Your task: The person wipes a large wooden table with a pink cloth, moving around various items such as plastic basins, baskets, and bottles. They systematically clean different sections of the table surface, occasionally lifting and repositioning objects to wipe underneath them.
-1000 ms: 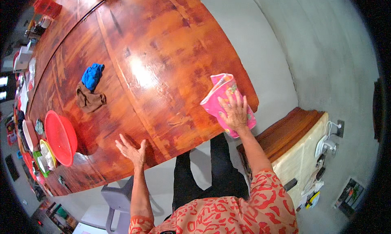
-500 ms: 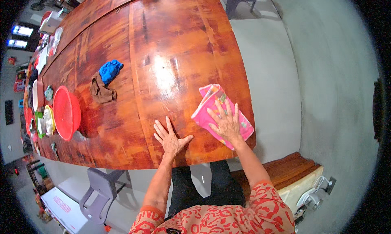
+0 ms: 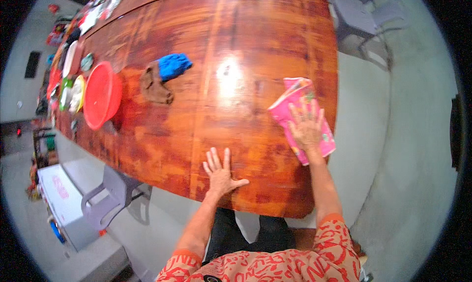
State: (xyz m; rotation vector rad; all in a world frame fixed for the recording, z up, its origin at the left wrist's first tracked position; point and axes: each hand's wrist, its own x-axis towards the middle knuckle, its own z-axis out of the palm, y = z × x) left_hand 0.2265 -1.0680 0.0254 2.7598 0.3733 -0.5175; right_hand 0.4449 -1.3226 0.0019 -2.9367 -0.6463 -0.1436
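Observation:
My right hand (image 3: pixel 306 127) lies flat with spread fingers on a pink patterned cloth (image 3: pixel 328 143). This folded cloth rests on the glossy reddish-brown wooden table (image 3: pixel 255 149), close to its right edge. Near the table's front edge, my left hand (image 3: pixel 221 178) is pressed flat on the bare wood, thumb out to the right and holding nothing. Farther off and to the left, a crumpled blue cloth (image 3: pixel 174 67) touches a brown cloth (image 3: pixel 156 88).
A red plastic basin (image 3: pixel 102 96) stands at the table's left side, beside a yellow-rimmed bowl (image 3: pixel 77 93) and a pale pink tub (image 3: pixel 73 58). Grey plastic chairs stand front left (image 3: pixel 113 193) and far right (image 3: pixel 354 16). A white chest-like box (image 3: pixel 61 191) sits at lower left.
My right hand and the pink cloth under it have slid away from the front edge, along the right side. The left hand stays near the front edge. The whole view has shifted.

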